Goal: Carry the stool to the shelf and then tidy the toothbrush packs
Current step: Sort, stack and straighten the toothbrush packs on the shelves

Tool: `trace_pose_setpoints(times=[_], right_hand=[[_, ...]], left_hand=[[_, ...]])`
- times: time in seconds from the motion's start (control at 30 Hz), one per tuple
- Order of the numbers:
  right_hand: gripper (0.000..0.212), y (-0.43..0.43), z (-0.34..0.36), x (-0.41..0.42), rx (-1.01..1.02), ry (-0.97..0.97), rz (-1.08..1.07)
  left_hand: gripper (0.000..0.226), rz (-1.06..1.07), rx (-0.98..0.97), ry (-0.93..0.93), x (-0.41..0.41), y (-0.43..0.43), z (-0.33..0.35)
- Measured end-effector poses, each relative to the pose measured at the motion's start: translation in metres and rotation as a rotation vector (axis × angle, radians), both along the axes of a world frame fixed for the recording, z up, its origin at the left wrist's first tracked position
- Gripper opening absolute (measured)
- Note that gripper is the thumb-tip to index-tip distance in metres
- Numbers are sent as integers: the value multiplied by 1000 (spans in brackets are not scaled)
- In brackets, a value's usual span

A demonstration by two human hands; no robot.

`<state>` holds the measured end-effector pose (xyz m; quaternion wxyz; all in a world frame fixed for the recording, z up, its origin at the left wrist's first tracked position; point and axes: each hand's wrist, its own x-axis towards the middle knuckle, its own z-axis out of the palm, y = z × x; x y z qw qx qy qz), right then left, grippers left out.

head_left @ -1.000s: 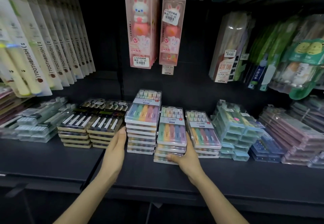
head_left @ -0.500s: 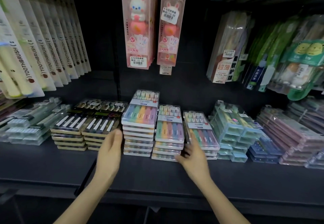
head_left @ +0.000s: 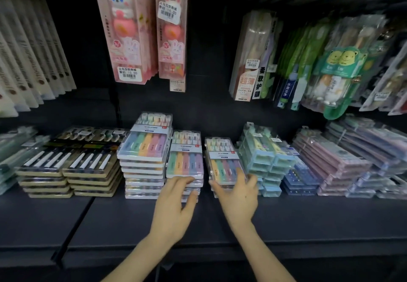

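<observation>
Got the right grip (head_left: 237, 195) clamped round the near end of the right stack (head_left: 222, 160) on the shelf (head_left: 308, 220). Can't call the left grip (head_left: 174, 206): holding or just touching the middle stack (head_left: 186, 160). Long axis front-to-back, gapped off its neighbour; probably wants nudging left.

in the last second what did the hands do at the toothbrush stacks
The left hand moved right, from the side of the tall stack to the front of the middle stack, fingertips touching it. The right hand moved from the middle stack to the right stack and grips its front. The black and gold stacks stayed put.
</observation>
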<state>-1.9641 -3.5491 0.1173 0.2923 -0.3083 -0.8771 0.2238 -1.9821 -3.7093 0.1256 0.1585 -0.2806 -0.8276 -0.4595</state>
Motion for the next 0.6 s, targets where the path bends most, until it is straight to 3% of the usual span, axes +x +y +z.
trace_pose_setpoints(times=[0.2,0.4,0.47,0.6], right_hand=[[94,-3,-10,-6,88,-92,-44],[73,4,-19,4,170,30,38],[71,6,-18,17,144,62,40],[73,1,-18,54,158,104,66]], left_hand=[[40,63,-181,236,-10,-7,-11],[37,57,-208,232,-7,-13,-14],[29,54,-150,106,-2,-12,-7],[32,-38,10,-495,17,6,10]])
